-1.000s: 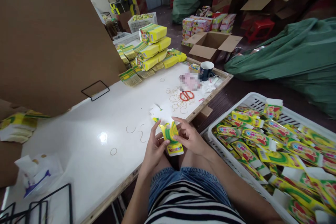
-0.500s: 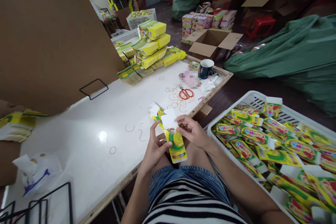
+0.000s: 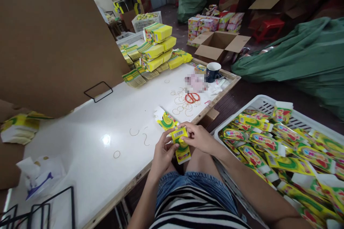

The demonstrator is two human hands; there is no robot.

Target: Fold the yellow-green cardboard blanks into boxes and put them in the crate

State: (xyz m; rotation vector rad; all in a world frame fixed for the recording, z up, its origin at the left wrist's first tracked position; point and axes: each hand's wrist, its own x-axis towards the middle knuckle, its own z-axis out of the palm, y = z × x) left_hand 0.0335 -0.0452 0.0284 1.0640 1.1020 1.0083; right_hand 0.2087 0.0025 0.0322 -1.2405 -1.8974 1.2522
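Above my lap, a small yellow and green printed carton is held between both hands. My left hand is closed on its left side, with the thumb on the front. My right hand grips the upper right part, its thumb against a folded-down panel that shows a barcode. Just beyond my fingers, another yellow and green carton with a white flap lies on the white table.
To my right, a white plastic basket holds many cartons. Rubber bands, red-handled scissors and a dark mug lie toward the table's right edge. Bundled flat cartons are stacked at the back; black wire frames stand front left.
The carton's white top flap, upright before, is now folded down over the front, showing a barcode panel. My right hand has moved down slightly with it.
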